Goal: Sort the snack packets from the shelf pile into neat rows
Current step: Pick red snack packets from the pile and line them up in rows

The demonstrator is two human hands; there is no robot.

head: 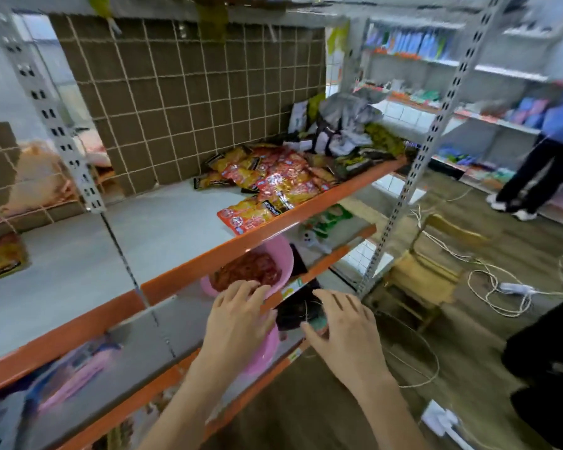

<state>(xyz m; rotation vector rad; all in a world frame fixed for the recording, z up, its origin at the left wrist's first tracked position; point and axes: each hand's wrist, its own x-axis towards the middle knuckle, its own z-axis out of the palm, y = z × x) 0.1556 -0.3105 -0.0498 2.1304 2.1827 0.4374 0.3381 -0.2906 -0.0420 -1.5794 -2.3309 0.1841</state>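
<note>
A loose pile of red and yellow snack packets lies on the right half of the grey shelf, whose front edge is orange. One packet sits apart near that edge. Both hands are low, in front of the shelf below. My left hand hovers with relaxed fingers over a pink bowl of red snacks. My right hand is spread open beside dark packets on the lower shelf. Neither hand holds anything.
Dark and green packets and a crumpled grey bag sit at the shelf's right end. A wire grid with cardboard backs the shelf. A wooden chair, white cables and a standing person are to the right.
</note>
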